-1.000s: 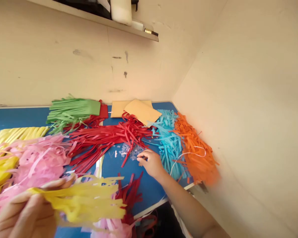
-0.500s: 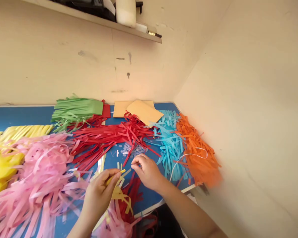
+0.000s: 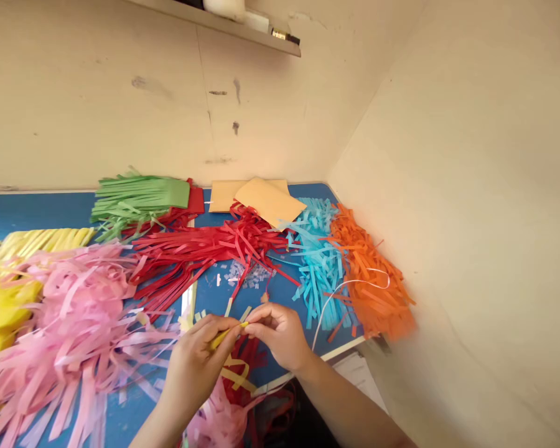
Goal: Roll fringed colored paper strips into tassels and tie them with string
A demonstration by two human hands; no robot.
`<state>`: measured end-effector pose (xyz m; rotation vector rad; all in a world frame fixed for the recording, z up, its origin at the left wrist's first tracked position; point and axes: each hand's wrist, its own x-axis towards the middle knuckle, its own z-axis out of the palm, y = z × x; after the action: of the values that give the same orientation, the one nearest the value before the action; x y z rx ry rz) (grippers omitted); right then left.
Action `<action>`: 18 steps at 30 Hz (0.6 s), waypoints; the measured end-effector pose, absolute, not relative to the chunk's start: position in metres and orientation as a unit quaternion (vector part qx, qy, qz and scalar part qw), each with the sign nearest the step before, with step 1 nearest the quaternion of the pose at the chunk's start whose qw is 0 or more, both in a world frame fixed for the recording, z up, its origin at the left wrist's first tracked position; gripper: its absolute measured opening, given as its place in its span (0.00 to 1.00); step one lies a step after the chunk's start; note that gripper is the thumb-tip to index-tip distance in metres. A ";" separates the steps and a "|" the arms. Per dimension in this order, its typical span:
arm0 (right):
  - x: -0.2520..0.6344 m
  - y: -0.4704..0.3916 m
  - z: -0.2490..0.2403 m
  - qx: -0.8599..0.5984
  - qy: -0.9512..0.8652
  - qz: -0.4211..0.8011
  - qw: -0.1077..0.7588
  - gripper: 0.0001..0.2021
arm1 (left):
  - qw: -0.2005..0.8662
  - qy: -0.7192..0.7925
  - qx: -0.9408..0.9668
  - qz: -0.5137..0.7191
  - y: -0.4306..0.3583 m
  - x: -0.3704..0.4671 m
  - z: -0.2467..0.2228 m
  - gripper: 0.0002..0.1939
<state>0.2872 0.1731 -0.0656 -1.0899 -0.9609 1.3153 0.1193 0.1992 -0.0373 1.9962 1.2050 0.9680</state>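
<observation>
My left hand (image 3: 198,358) is closed, pinching a narrow piece of yellow paper (image 3: 220,338) between thumb and fingers. Its upper end pokes out toward my right hand (image 3: 282,335), whose thumb and fingertips are pinched together at that tip. The two hands meet above the front of the blue table (image 3: 280,367). Below them lie pale yellow strips (image 3: 238,376), dark red strips and a bunch of pink fringe (image 3: 219,417) near the front edge. How the yellow paper runs inside my left palm is hidden.
Red fringe (image 3: 191,246) spreads across the middle, with small clear scraps (image 3: 249,274) before it. Pink fringe (image 3: 84,298) and yellow fringe (image 3: 9,298) lie left, green fringe (image 3: 140,196) behind. Blue fringe (image 3: 321,267), orange fringe (image 3: 373,280) and a white cord (image 3: 329,302) are right.
My right hand has come over to the tip of the yellow paper and closed its fingers there. My left hand has shifted slightly right. The view has tilted down a little.
</observation>
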 end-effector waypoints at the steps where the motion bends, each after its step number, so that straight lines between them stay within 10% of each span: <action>1: 0.288 0.172 -0.064 -0.469 -0.427 0.536 0.557 0.09 | 0.279 0.445 0.768 0.368 0.198 0.119 -0.036 0.12; 8: 0.291 0.160 -0.055 -0.494 -0.467 0.510 0.527 0.06 | 0.147 0.387 0.830 0.374 0.189 0.118 -0.038 0.10; 18: 0.297 0.156 -0.043 -0.505 -0.531 0.432 0.526 0.04 | 0.220 0.373 0.816 0.382 0.184 0.121 -0.031 0.08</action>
<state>0.2965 0.1563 -0.0435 -1.2082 -1.2688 1.0322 0.1213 0.1841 -0.0309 2.2570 1.0322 1.0566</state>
